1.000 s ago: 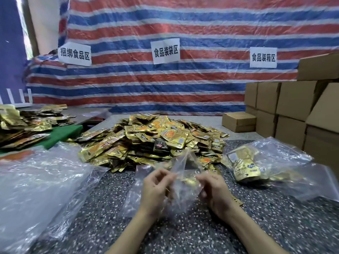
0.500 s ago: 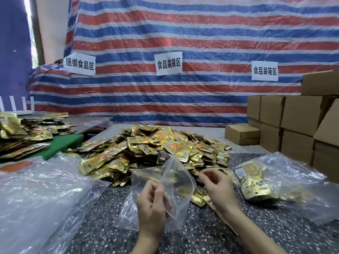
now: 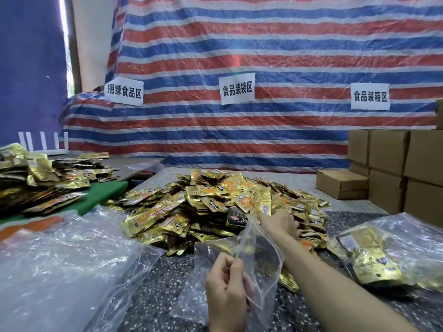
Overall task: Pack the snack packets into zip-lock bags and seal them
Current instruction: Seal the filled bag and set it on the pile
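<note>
A big heap of gold snack packets (image 3: 215,207) lies in the middle of the speckled table (image 3: 153,283). My left hand (image 3: 225,283) pinches the rim of an empty clear zip-lock bag (image 3: 259,259) and holds it up, mouth open. My right hand (image 3: 279,222) reaches forward onto the near right side of the heap, its fingers curled on a gold packet (image 3: 263,203). A filled zip-lock bag (image 3: 374,257) of gold packets lies to the right.
A loose pile of clear plastic bags (image 3: 60,267) covers the left of the table. More gold packets (image 3: 40,180) sit on a green board (image 3: 105,195) at far left. Cardboard boxes (image 3: 395,173) stack along the right. A striped tarp with paper signs hangs behind.
My right hand let go of the bag's rim and reached forward onto the heap. My left hand keeps the bag. The camera tilted up.
</note>
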{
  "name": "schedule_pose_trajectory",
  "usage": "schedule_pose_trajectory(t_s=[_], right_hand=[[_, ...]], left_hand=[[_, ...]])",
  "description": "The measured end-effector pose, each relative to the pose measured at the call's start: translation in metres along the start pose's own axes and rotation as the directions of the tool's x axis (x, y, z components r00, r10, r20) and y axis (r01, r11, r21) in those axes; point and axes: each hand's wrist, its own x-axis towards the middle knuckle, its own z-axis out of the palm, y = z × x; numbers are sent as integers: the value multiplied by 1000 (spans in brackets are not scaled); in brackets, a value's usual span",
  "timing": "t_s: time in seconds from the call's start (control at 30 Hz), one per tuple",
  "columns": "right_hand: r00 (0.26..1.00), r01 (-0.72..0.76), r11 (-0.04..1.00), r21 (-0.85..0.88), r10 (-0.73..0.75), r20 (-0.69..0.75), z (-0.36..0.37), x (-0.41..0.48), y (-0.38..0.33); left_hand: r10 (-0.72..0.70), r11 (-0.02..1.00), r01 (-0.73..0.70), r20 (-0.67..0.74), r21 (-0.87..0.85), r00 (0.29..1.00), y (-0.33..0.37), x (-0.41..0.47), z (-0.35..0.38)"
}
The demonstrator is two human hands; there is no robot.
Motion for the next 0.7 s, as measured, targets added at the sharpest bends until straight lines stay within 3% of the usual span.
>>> schedule_pose_trajectory(t_s=[0.17, 0.3, 0.4, 0.53, 0.63, 0.7], right_hand=[[994, 42, 923, 383, 1, -112, -42, -6, -5], [989, 109, 838, 534, -39, -140, -87, -10, -1], [999, 52, 778, 626, -31, -45, -118, -16, -1], [972, -164, 610, 776, -34, 232, -151, -39, -6], [898, -302, 625, 720, -68, 435, -157, -64, -2], [904, -264, 680, 684, -72, 421, -151, -77, 5]], left_hand=[[-47, 998, 46, -32, -32, 998, 6, -4, 6], [-61, 998, 61, -27, -9, 998, 10, -8, 7], [-87, 996, 88, -30, 3, 996, 11, -9, 7], [-74, 996, 76, -52, 50, 996, 11, -9, 7], [-70, 996, 72, -35, 49, 997, 12, -11, 7], [-67, 997, 67, -3, 49, 998, 13, -12, 8]])
